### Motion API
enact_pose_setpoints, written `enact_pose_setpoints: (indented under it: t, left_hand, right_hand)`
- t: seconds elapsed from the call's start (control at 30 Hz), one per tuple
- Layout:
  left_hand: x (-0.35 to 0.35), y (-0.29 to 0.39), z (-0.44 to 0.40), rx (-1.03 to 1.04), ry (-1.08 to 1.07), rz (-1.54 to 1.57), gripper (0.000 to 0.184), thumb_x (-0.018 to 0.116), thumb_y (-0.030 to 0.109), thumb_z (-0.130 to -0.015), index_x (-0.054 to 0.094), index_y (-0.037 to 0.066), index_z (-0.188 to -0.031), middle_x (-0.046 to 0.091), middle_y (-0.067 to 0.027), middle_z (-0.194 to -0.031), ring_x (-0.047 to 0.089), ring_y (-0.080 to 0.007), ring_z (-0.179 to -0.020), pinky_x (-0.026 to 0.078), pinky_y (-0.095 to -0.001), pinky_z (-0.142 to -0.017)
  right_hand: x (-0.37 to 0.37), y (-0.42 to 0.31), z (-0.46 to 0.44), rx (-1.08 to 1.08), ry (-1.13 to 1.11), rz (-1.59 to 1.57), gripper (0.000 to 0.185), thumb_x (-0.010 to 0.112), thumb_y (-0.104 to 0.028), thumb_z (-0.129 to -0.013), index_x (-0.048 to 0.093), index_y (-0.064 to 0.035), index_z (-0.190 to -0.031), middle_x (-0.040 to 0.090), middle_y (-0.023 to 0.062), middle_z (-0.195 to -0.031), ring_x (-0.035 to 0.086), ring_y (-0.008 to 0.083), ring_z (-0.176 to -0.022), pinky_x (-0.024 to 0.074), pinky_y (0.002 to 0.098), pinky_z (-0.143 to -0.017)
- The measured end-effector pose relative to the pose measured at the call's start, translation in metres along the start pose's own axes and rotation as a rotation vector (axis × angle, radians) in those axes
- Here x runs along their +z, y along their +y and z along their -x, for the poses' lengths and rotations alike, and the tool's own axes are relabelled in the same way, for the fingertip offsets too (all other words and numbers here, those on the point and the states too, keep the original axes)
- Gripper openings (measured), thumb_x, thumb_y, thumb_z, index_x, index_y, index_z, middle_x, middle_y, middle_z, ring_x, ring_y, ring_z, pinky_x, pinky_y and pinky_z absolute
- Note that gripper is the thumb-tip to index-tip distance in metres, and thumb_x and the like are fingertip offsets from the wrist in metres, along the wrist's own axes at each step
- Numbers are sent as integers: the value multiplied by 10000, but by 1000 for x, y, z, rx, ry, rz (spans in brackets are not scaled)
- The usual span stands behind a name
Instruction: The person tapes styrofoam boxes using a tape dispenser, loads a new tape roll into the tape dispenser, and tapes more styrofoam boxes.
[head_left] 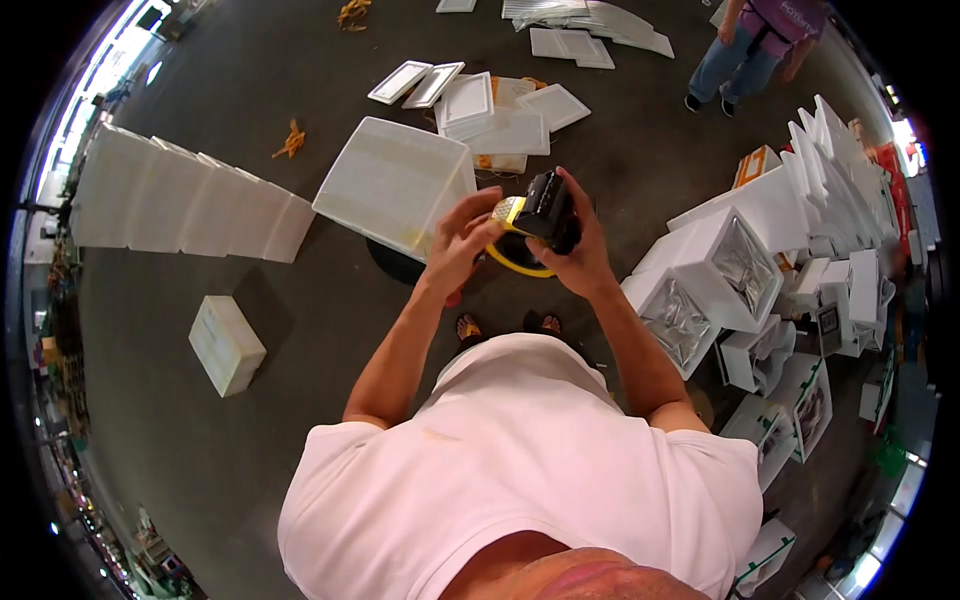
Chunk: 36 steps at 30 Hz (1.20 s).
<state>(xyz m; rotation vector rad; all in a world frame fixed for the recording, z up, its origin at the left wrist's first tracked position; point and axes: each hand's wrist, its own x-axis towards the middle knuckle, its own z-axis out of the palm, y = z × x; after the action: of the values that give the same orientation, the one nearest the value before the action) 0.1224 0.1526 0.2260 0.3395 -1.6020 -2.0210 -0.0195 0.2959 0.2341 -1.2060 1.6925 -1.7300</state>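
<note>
Person in a pale short-sleeved T-shirt (520, 440), seen from above, with a black, block-shaped object with a yellow patterned end (546, 205) held out in front of the body. The right hand (583, 240) grips its black part, thumb on the near side and index finger at the far side. The left hand (465, 240) has bent fingers at the yellow end; whether they pinch it or only touch it cannot be told. Below the object shows a curved yellow rim (512, 266). Near the left hand is a large white foam box (395, 180), with flat white lids (518, 133) scattered beyond it. Leftward lies a slanting row of nested white boxes (190, 195); rightward, white foam boxes with silvery lining (700, 257). At upper right stands another person in a purple top and blue jeans (735, 65).
</note>
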Motion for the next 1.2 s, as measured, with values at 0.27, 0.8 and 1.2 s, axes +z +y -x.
enact_pose_setpoints:
  t: [0.27, 0.8, 1.2]
  left_hand:
    - [11, -29, 4, -19, 153, -51, 263, 694, 122, -894, 688, -29, -1110, 709, -117, -993, 624, -128, -976, 501, -255, -801]
    - [-8, -93, 28, -448, 51, -121, 368, 668, 257, -924, 657, -59, -1112, 694, -93, -947, 636, -109, -865, 504, -249, -734]
    - [37, -105, 26, -527, -9, -185, 254, 670, 154, -912, 654, -48, -1065, 704, -100, -941, 652, -128, -828, 524, -264, -739]
  right_hand:
    - [0, -3, 18, -273, -5, 456, 916, 753, -42, -558, 448, -99, -1419, 617, 145, -1010, 623, 337, -889, 517, 397, -772]
    - [4, 11, 84, -91, 137, 539, 897, 714, 37, -532, 502, -125, -1388, 594, 126, -1059, 610, 332, -926, 527, 405, -776]
    - [-27, 40, 102, -109, 95, 530, 911, 788, -25, -502, 535, -182, -1363, 595, 100, -1098, 618, 285, -955, 552, 374, -791]
